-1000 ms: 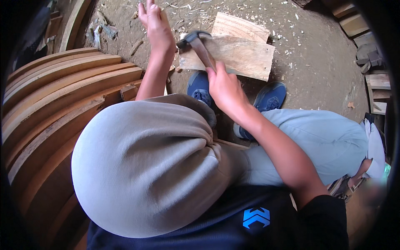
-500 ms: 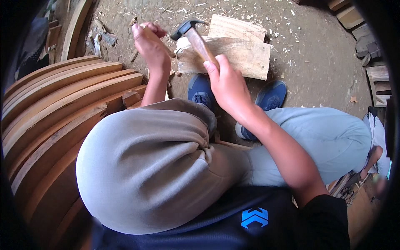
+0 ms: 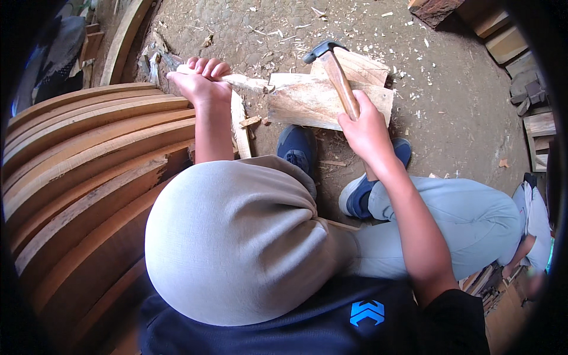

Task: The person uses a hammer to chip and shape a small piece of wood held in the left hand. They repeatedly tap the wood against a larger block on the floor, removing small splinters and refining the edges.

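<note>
My left hand (image 3: 204, 83) is closed around a pale, rough wooden stick (image 3: 248, 83). The stick lies nearly level, and its right end reaches the left edge of a weathered board (image 3: 302, 105) on the ground. In my right hand (image 3: 368, 127) is a claw hammer (image 3: 339, 80), gripped by its brown wooden handle. Its black head is raised over the far side of the boards, to the right of the stick. A second, paler board (image 3: 364, 66) lies partly under the first, beyond it.
Long planks (image 3: 94, 133) are stacked along my left side. Wood chips litter the dirt floor (image 3: 461, 112). My blue shoes (image 3: 296, 151) stand just before the board. Wood blocks (image 3: 509, 44) line the right edge, where another person's arm (image 3: 522, 254) shows.
My left hand has turned, so the stick now lies more level and points right to the board. The hammer has shifted right in view, as have the boards and shoes.
</note>
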Motion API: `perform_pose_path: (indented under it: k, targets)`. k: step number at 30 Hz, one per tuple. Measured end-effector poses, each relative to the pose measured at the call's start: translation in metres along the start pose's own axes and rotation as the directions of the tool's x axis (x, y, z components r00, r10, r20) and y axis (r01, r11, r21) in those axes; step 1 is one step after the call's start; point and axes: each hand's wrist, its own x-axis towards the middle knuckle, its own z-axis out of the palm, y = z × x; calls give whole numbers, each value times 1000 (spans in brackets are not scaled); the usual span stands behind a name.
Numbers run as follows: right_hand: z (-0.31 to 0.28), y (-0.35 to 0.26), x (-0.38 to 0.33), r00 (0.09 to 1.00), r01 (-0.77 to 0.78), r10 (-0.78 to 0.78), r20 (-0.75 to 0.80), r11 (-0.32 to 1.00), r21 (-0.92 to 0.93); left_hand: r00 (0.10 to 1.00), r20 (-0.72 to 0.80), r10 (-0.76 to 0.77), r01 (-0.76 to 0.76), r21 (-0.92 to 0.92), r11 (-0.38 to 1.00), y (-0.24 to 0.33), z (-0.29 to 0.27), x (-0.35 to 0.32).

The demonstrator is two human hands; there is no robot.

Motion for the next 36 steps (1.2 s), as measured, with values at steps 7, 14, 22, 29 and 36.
perform_pose_path:
  k: [7,14,22,29,36]
  targets:
    - [-4,1,4,971,93,-31,238,962,-256,996,12,-90,90,-88,992,1,-8,5]
    - [-13,18,17,938,332,-266,224,875,-352,994,19,-106,107,-104,989,-1,-3,-1]
    - [-26,27,25,886,463,-419,199,771,-438,991,59,-118,124,-109,986,-12,8,-13]
    - [-7,-26,15,908,354,-398,129,895,269,965,175,-197,205,-28,978,-36,13,-31]
    - [5,-25,8,902,384,-430,39,840,384,954,198,-226,224,32,974,-45,25,-44]
